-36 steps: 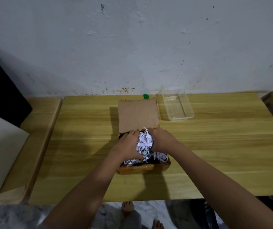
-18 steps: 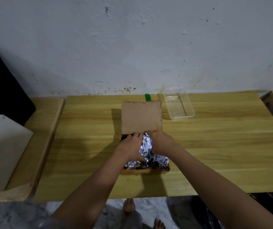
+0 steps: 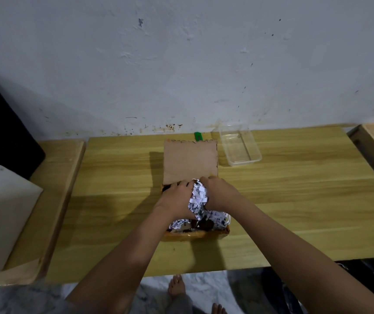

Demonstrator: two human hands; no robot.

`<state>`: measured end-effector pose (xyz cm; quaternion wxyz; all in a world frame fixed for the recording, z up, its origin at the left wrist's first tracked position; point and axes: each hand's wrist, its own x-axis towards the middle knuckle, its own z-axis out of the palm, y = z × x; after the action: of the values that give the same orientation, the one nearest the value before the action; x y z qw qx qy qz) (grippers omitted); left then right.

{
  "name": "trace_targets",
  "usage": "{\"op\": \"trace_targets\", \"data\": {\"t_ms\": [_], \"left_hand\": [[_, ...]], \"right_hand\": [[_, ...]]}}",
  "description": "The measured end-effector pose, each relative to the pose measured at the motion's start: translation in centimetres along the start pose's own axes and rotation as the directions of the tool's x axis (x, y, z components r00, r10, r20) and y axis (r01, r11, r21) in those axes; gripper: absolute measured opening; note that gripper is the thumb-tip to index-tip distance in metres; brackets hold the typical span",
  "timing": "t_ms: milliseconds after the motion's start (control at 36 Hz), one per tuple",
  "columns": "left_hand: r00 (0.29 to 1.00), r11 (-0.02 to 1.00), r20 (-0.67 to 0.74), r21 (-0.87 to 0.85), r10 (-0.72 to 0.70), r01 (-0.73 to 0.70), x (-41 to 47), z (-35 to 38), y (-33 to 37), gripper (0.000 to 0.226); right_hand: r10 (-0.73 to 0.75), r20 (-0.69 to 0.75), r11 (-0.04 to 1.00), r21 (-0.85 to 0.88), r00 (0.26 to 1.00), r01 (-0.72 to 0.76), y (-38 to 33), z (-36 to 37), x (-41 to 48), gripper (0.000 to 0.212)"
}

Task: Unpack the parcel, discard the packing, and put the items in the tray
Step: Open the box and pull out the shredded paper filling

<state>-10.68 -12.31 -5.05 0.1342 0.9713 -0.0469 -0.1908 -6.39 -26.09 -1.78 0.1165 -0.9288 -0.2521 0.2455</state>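
Left hand (image 3: 177,200) and right hand (image 3: 219,193) have slid farther into the parcel (image 3: 195,235), toward its hinge. Both curl round a clump of shredded paper (image 3: 198,197), squeezing it between them, likely to lift the packing out whole. Beyond, the lid (image 3: 190,162) lies folded back. The clear tray (image 3: 256,158) waits far right on the counter (image 3: 306,200).

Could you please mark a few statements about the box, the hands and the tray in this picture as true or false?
1. Both the left hand and the right hand grip shredded paper inside the box. True.
2. The lid is closed over the box. False: it is folded back, away from the person.
3. The tray already holds unpacked items. False: no item shows in it.
4. The tray stands on the table, beyond the box and to its right. True.
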Motion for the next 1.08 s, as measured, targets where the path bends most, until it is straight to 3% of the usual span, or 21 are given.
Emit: {"op": "trace_targets", "data": {"t_ms": [278, 444, 806, 972, 1083], "left_hand": [[0.998, 0.995, -0.048, -0.093, -0.03, 0.026, -0.6, 0.0, -0.2, 0.102], [0.994, 0.984, -0.109, -0.176, -0.022, 0.002, -0.7, 0.2, -0.3, 0.104], [0.99, 0.996, -0.129, -0.063, 0.057, -0.065, -0.5, -3.9, 0.6, 0.094], [0.982, 0.988, -0.127, -0.048, 0.141, -0.148, 0.6, -6.4, 3.7, 0.094], [0.973, 0.976, -0.119, -0.063, 0.198, -0.206, 1.9, -7.1, 7.3, 0.081]], "right_hand": [[-0.023, -0.019, 1.0, 0.003, 1.0, 0.023, -0.1, -0.2, 0.4, 0.066], [-0.026, -0.048, 0.999, 0.024, 0.998, 0.027, 0.3, -0.3, 0.7, 0.063], [-0.051, -0.117, 0.99, 0.122, 0.992, 0.066, 1.1, -2.9, 0.0, 0.063], [-0.071, -0.16, 0.983, 0.158, 0.985, 0.097, 4.5, -5.4, -1.1, 0.048], [-0.067, -0.194, 0.984, 0.146, 0.979, 0.097, 8.0, -6.6, -2.6, 0.045]]}}
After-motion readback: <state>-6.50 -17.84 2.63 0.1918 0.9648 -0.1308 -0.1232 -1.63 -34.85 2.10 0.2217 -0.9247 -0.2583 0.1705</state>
